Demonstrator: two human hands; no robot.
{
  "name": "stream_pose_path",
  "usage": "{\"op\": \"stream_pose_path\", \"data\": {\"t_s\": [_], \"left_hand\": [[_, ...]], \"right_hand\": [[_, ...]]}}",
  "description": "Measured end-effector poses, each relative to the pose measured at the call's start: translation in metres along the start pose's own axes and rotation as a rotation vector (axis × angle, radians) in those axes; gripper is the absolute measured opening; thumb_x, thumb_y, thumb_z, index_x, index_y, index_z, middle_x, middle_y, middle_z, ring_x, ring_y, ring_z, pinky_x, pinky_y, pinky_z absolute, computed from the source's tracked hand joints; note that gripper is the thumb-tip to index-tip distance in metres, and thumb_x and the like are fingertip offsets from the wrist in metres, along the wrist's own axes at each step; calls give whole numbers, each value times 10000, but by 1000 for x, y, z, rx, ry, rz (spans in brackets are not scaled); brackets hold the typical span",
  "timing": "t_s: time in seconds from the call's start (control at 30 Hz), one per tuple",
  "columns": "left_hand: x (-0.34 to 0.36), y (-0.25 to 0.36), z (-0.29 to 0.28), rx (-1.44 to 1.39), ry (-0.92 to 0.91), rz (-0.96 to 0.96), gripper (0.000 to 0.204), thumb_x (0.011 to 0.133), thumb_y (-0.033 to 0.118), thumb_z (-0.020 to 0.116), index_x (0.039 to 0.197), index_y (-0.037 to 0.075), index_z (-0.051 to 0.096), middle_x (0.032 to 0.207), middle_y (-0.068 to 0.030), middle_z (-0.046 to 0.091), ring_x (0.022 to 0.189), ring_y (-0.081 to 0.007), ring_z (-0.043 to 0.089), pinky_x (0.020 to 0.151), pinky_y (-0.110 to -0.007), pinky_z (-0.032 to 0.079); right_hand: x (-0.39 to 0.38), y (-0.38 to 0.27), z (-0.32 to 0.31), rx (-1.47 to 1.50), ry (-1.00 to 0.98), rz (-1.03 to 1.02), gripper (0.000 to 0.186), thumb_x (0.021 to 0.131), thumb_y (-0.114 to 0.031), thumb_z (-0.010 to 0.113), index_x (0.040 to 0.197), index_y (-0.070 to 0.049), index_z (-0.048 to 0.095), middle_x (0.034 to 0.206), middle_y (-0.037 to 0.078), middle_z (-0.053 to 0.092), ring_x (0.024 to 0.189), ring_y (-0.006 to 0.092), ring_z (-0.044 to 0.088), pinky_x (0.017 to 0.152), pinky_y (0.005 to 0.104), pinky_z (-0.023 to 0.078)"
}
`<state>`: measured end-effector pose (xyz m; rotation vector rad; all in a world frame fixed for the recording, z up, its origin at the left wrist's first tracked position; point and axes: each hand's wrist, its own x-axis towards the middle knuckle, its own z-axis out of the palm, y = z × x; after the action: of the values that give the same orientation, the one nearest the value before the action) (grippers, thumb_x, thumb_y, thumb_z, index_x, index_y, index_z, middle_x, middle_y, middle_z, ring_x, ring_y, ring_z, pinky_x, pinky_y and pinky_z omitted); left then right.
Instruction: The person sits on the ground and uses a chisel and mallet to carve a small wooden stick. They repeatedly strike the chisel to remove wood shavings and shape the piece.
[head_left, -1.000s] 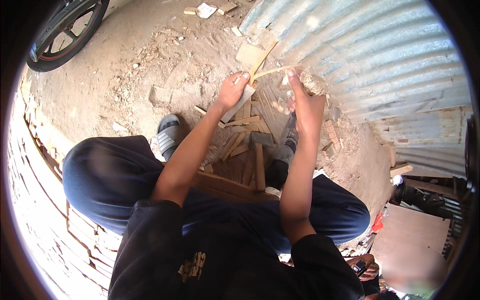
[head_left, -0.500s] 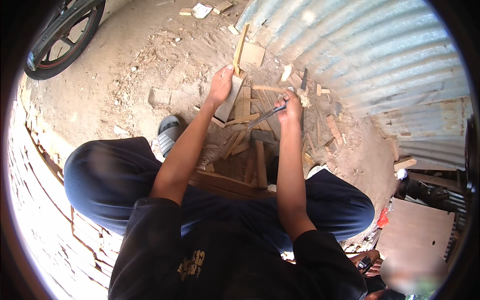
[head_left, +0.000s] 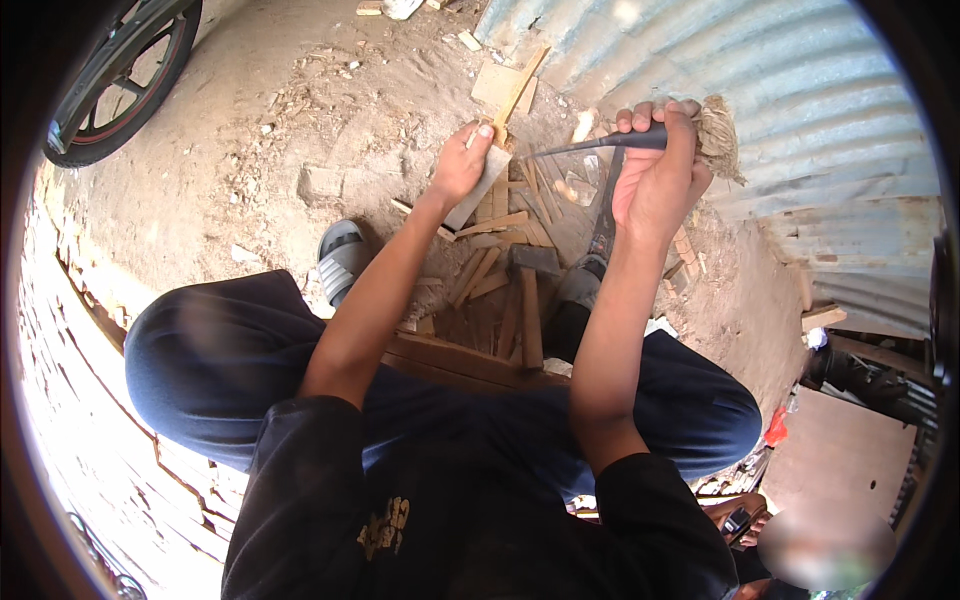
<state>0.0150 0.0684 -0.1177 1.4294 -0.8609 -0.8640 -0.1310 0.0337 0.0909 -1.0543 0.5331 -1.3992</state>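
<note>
My left hand [head_left: 462,165] grips a flat pale piece of wood [head_left: 478,186], held upright over a pile of split wood sticks [head_left: 497,262]. A thin wooden strip [head_left: 520,88] sticks up from it toward the far ground. My right hand [head_left: 655,170] is raised and closed around the dark handle of a long blade [head_left: 580,147], its tip pointing left toward the piece of wood. A frayed tuft of fibre [head_left: 718,135] hangs at the handle's end. I sit with my knees apart, the pile between my feet.
A corrugated metal sheet [head_left: 780,110] stands at the right. A wheel [head_left: 120,80] is at the upper left on sandy ground. A grey sandal [head_left: 342,256] is on my left foot. Wooden planks [head_left: 450,355] lie near my legs. A brick wall [head_left: 90,400] runs along the left.
My right hand has lifted the blade up and to the right, away from the pile. My left hand has stayed on the upright piece of wood.
</note>
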Motion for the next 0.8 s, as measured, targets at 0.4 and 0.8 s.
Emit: {"op": "stream_pose_path", "data": {"t_s": [0.4,0.8], "left_hand": [[-1,1,4,-2,14,52,523,1010,470,476,1066,-24,638,960,-174,664,910,-247,585,897,-377,455],[-7,6,1,22,2,34,697,969,539,489,1321,-62,526,1192,-242,637,1134,-286,589,1015,-377,418]], "right_hand": [[4,43,37,-156,107,-120,229,969,-174,658,826,-22,565,664,11,531,640,119,511,652,309,441],[24,32,72,-726,105,-145,419,941,-207,657,1226,91,578,1006,155,677,957,205,666,808,323,514]]}}
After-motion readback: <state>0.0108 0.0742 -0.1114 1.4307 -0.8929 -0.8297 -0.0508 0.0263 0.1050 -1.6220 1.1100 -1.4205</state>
